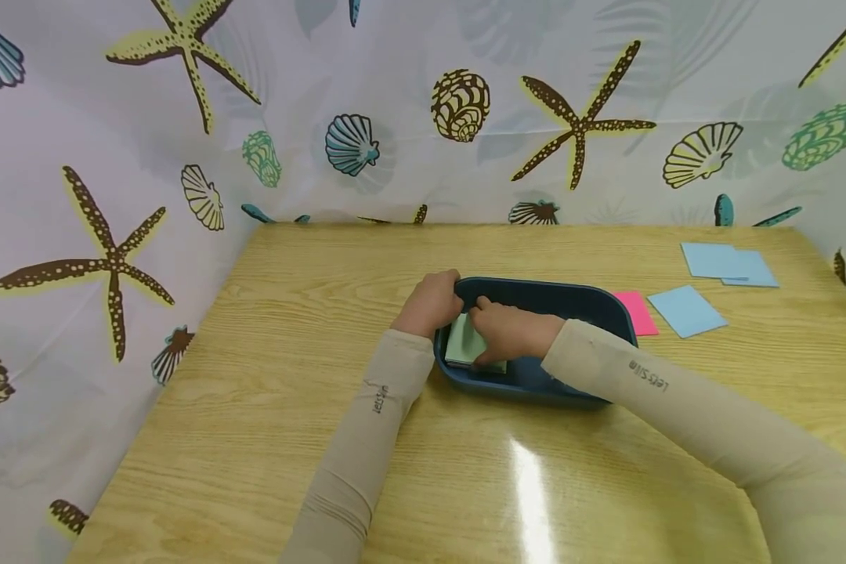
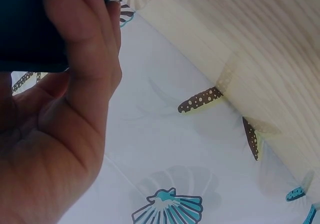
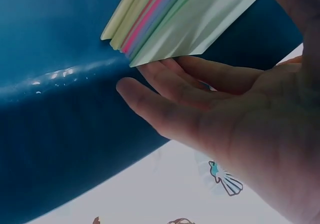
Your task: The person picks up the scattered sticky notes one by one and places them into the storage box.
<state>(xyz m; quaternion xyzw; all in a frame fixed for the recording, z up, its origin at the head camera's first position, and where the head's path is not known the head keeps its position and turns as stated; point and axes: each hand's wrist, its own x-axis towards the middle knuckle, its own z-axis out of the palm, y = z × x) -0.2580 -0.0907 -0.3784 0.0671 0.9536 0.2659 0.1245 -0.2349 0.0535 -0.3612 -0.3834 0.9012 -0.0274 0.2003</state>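
Observation:
A dark blue plastic bin (image 1: 557, 294) with rounded corners stands on the wooden table. My left hand (image 1: 430, 304) grips its left end at the rim; in the left wrist view, fingers lie along the bin's outer side. Inside, at the left end, sits a stack of sticky notes (image 1: 459, 341) with a pale green sheet on top. Its edge shows yellow, pink, purple and green layers in the right wrist view. My right hand (image 1: 513, 330) reaches into the bin and holds the stack across its width, fingers at the far edge and thumb at the near edge.
Right of the bin lies a pink sticky note (image 1: 637, 312), partly hidden by the bin. Beside it is a light blue note (image 1: 687, 311), with two overlapping blue notes (image 1: 715, 260) farther back. A shell-and-starfish patterned curtain (image 1: 409, 172) borders the wooden table (image 1: 310, 313).

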